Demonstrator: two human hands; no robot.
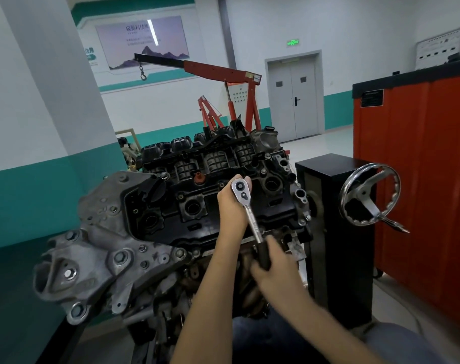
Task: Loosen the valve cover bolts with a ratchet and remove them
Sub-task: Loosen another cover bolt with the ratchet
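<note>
Chrome shines on the long steel ratchet with a black grip (252, 219), which lies slanted over the near edge of the black plastic valve cover (168, 224) in the head view. Its round head sits over the cover's middle, between two plug wells. The left hand (232, 206) cups that head, fingertips curled round behind it and steadying it on whatever lies beneath; socket and fastener are hidden by the palm. The right hand (273, 261) is wrapped tightly round the black grip at the low end, placed to swing it. Small dull metal cover bolts (180, 197) show seated at several points round the cover, and no removed bolts are in sight. By that, the job looks to be at an early stage: one bolt is being worked, most remain. To the right stand a silver spoked handwheel (369, 198) and an orange metal tool cabinet (420, 179).
</note>
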